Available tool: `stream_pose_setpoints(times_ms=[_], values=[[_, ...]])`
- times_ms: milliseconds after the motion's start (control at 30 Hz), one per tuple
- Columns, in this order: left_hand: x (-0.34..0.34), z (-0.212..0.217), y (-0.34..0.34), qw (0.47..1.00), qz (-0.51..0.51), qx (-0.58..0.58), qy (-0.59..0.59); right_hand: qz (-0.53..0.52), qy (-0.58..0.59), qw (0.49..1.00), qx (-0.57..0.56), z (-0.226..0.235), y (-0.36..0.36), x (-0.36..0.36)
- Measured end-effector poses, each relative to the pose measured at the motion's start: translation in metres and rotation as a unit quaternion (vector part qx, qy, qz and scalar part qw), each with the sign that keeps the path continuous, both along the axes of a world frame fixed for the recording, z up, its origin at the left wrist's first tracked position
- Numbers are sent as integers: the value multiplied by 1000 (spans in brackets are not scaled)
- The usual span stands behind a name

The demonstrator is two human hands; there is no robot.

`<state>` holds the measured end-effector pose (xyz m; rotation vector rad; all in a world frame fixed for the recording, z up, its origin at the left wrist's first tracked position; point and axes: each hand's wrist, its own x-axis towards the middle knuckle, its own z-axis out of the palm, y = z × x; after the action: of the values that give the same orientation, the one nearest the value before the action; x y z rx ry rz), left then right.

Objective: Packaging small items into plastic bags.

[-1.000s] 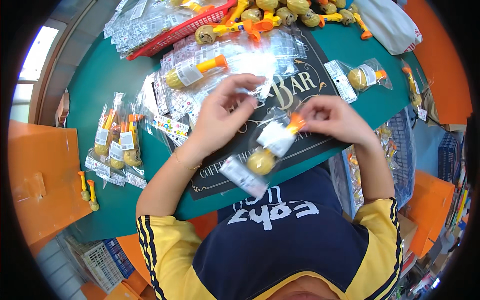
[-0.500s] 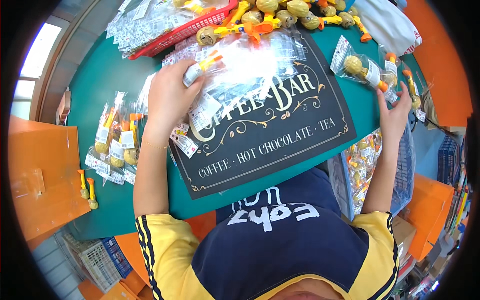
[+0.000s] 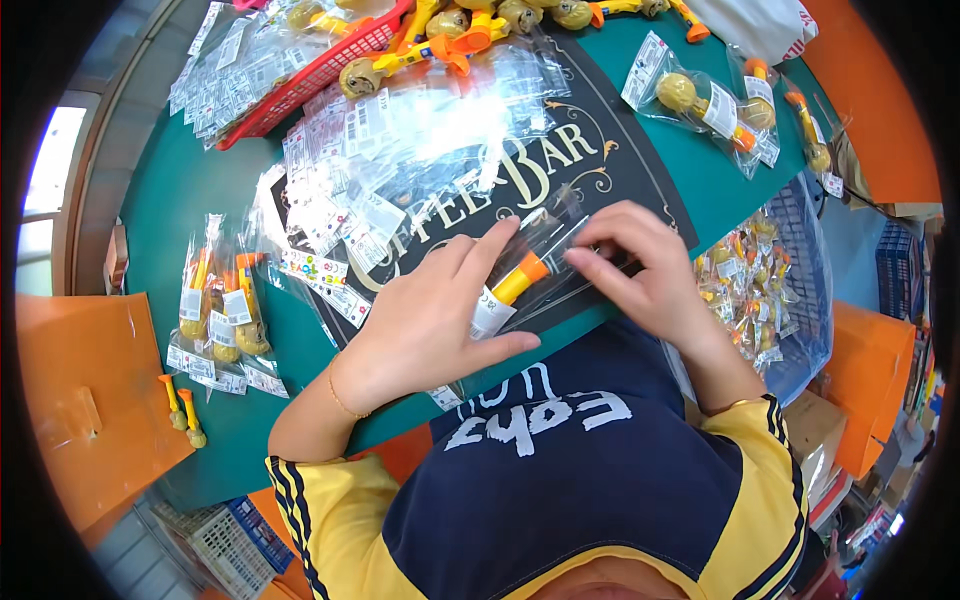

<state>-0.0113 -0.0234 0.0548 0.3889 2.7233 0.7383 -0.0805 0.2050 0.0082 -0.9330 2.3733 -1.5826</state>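
My left hand holds a bagged toy with a yellow-and-orange handle and a white label. Its thumb and index finger stretch to either side of the handle, and the palm hides the toy's other end. With thumb and fingers, my right hand pinches the free end of the same clear bag. Both hands are over the black printed mat, near the table's front edge. Beyond my left hand lies a pile of flat clear bags with printed labels, glaring in the light.
A red basket of flat bags stands at the back left, beside loose gold-headed toys. Bagged toys lie at left and far right. A blue crate with many packed toys stands at the right, below the table edge.
My left hand has come nearer and to the right with the toy. My right hand has left the bagged toys at the right and now grips the bag's end.
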Motion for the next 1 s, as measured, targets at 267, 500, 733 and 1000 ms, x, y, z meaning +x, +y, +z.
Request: stream_pose_setpoints(times_ms=[267,500,733,1000], values=[[-4,-16,9,999,30,31,34,70,-216,971,75,9,-11,3],[-23,-28,-6,955,142,240,-106,150,-95,984,29,0,-19,19],[-23,-47,-8,940,158,268,-142,114,-64,991,39,-5,-22,23],[-22,-39,-5,875,240,388,-159,92,-94,989,70,0,-23,26]])
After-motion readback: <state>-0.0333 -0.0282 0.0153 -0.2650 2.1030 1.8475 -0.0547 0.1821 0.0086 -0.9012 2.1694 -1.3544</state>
